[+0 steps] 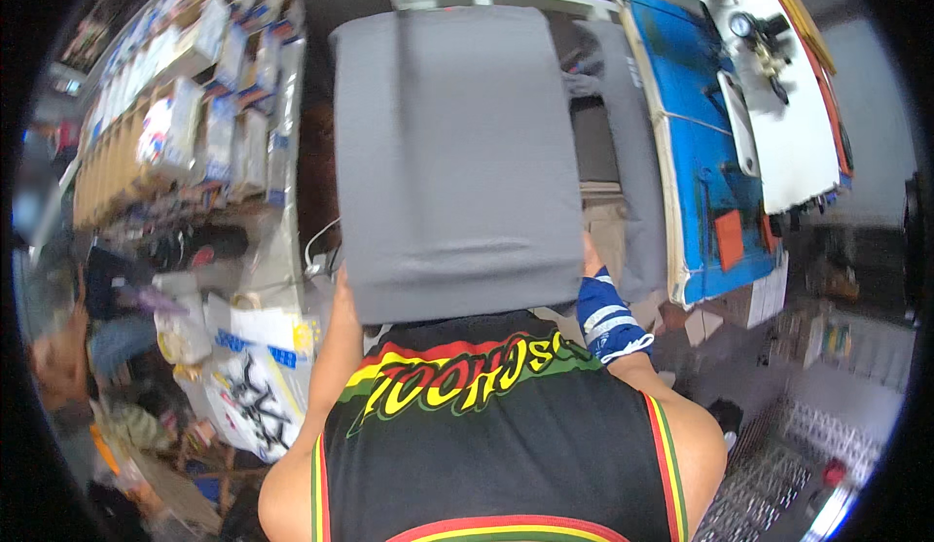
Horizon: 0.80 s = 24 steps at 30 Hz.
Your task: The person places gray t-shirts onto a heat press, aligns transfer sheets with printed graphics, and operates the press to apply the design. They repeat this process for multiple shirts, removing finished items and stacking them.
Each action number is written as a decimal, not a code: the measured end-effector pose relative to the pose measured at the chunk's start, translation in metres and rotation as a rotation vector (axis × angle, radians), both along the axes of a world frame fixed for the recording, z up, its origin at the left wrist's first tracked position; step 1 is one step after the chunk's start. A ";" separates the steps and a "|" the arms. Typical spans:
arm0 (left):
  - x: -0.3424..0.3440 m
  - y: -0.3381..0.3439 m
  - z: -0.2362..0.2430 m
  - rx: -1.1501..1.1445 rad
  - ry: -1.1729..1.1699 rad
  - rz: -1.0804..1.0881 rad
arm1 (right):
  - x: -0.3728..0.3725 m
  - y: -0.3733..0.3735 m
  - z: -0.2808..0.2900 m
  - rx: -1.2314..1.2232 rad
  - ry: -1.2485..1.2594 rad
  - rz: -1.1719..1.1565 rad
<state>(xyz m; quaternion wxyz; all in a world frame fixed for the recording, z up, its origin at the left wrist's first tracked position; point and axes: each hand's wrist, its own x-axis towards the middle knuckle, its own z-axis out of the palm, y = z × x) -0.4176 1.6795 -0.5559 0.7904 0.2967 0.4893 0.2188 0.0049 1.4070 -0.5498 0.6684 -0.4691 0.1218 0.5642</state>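
A wide grey fabric cover (457,133) lies stretched over a flat board in front of me, with creases across its near part. Along the board's left edge my left hand (342,284) shows only a strip of skin; the cloth and board hide its fingers. At the right edge, my right hand (590,253) is partly visible, its fingers hidden too. A blue and white wristband (608,318) sits on my right wrist. Both forearms reach forward beside the near edge of the grey cloth.
A second grey fabric-covered board (637,172) stands to the right, beside a blue-faced framed screen (700,153). A white table (798,143) with a pressure gauge (741,24) lies farther right. Stacked cartons (175,133) fill the left; a white plastic bag (248,396) is nearer.
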 end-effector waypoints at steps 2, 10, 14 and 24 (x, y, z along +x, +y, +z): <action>0.008 -0.001 -0.002 0.049 0.077 -0.182 | -0.007 -0.002 -0.002 -0.060 -0.070 0.065; -0.090 -0.127 0.042 0.457 1.121 -0.551 | -0.033 -0.058 0.042 -0.261 -0.364 0.522; -0.150 -0.171 0.068 0.544 1.282 -0.123 | -0.041 -0.077 0.067 -0.342 -0.453 0.666; -0.247 -0.181 0.023 1.094 1.217 -0.045 | -0.071 -0.099 0.102 -0.391 -0.546 1.015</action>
